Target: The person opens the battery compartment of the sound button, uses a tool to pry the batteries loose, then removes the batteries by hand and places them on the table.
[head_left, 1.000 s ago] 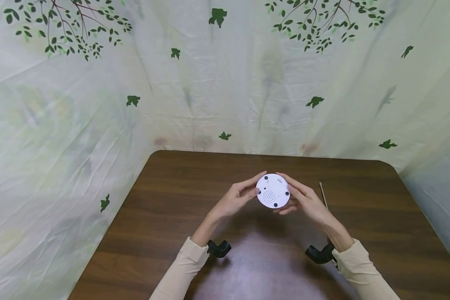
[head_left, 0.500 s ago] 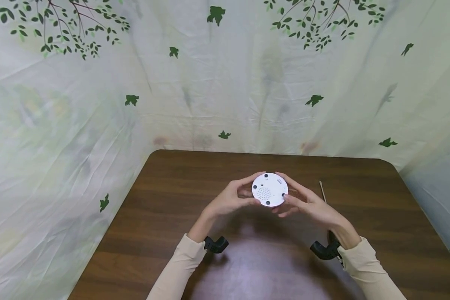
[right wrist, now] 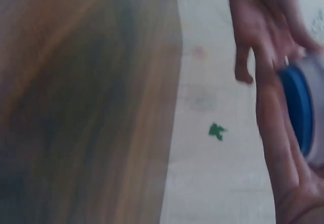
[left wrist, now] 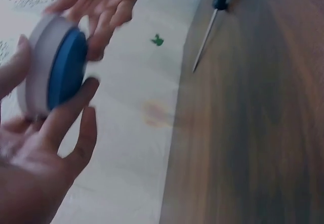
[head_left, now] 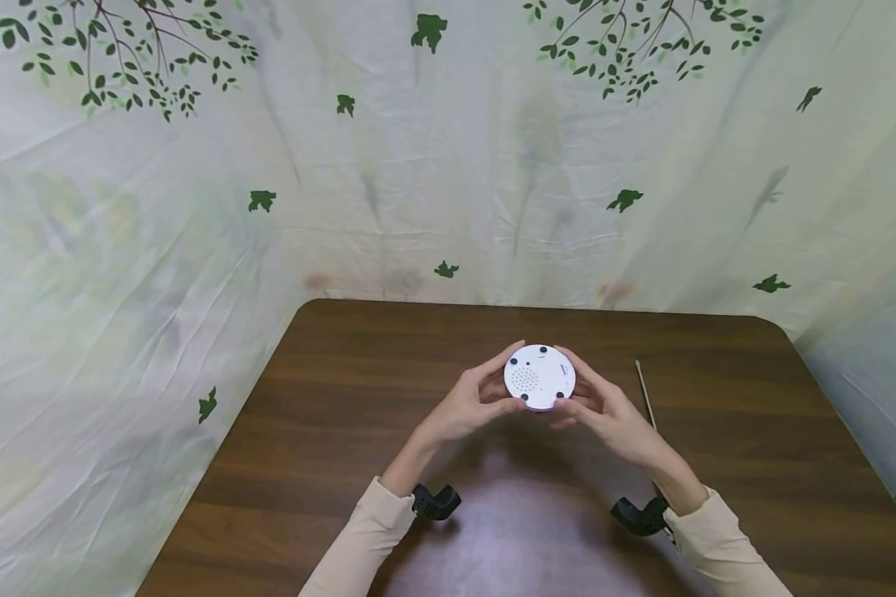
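Observation:
A round white device [head_left: 539, 377] with a patch of small holes and several black dots on its face is held above the table. Its other side is blue, as the left wrist view shows on the device [left wrist: 68, 72]. My left hand [head_left: 463, 404] grips its left edge, thumb at the lower rim. On the opposite edge my right hand [head_left: 618, 420] holds it, thumb low on the face and fingers behind. In the right wrist view the right hand [right wrist: 281, 148] partly covers the blue side.
A screwdriver [left wrist: 206, 37] with a dark handle lies on the brown wooden table [head_left: 328, 464], beside the right forearm, which hides part of it in the head view. A pale leaf-printed cloth [head_left: 478, 166] hangs behind the table's far edge.
The white device has turned clockwise in the head view and shifted slightly left. Both thumbs have moved down to its lower edge. The screwdriver has stayed put.

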Action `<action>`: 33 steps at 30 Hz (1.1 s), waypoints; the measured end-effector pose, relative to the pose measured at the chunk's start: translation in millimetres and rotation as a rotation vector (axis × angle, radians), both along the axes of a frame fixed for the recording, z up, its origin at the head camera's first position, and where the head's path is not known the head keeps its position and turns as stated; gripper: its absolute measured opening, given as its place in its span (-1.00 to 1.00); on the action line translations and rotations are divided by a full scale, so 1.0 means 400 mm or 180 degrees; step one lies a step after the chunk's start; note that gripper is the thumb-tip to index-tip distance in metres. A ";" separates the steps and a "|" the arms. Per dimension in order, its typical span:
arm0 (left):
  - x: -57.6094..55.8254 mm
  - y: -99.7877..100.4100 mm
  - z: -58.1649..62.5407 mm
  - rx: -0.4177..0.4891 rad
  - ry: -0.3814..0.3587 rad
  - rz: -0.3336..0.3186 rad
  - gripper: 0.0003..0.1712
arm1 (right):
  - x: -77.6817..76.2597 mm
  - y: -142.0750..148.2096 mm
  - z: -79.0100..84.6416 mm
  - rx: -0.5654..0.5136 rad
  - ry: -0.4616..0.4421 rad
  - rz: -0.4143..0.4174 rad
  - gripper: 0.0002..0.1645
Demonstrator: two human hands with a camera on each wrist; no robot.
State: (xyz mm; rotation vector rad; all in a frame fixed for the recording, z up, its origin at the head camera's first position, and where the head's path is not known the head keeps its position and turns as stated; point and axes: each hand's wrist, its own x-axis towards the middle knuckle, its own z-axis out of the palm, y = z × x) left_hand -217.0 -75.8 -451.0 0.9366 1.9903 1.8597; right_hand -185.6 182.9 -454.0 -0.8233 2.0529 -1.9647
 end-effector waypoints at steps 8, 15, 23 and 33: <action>0.006 0.013 -0.008 -0.0097 0.0086 0.0235 0.02 | 0.010 -0.012 0.013 0.0298 -0.0061 -0.0130 -0.05; -0.021 -0.003 0.003 -0.0240 0.0047 -0.0302 0.00 | -0.004 0.000 0.025 0.0629 -0.0188 -0.0083 0.10; -0.002 0.030 -0.019 -0.0028 -0.0005 0.0019 -0.06 | 0.014 -0.036 -0.004 0.0907 -0.0070 -0.1155 0.03; -0.044 -0.008 -0.062 0.0199 -0.0147 -0.0535 -0.11 | -0.004 -0.003 -0.009 0.1025 -0.0017 -0.0471 0.04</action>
